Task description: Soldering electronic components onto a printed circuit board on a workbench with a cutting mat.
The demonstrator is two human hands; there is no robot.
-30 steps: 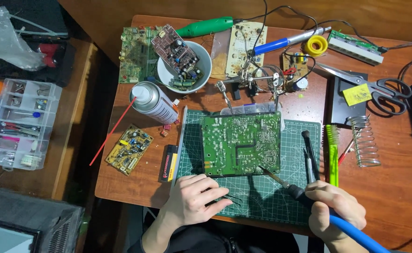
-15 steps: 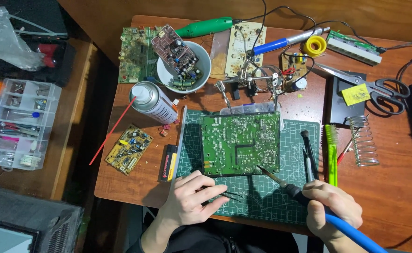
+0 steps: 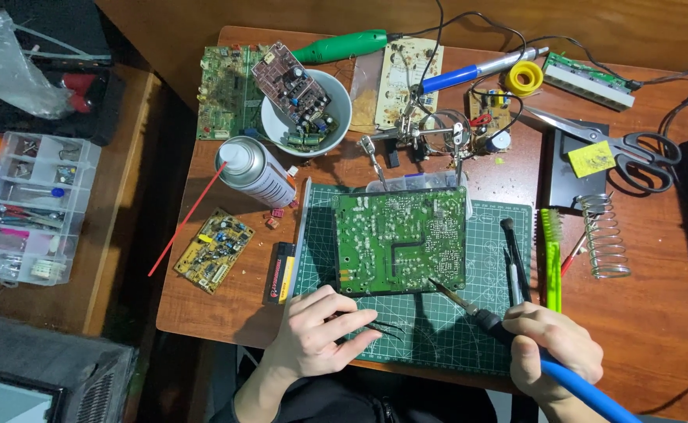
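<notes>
the right hand [image 3: 554,345] is closed around a blue-handled soldering iron [image 3: 516,337], its tip touching the lower right edge of the green circuit board [image 3: 401,240] on the cutting mat [image 3: 438,329]. the left hand [image 3: 320,333] pinches dark tweezers [image 3: 379,327] flat against the mat, just below the board. on the bench [image 3: 657,313], a white bowl [image 3: 342,102] holds a tilted small circuit board [image 3: 290,84] and loose parts. left of the bench, a clear compartment box [image 3: 27,207] holds small bits, too small to tell apart.
</notes>
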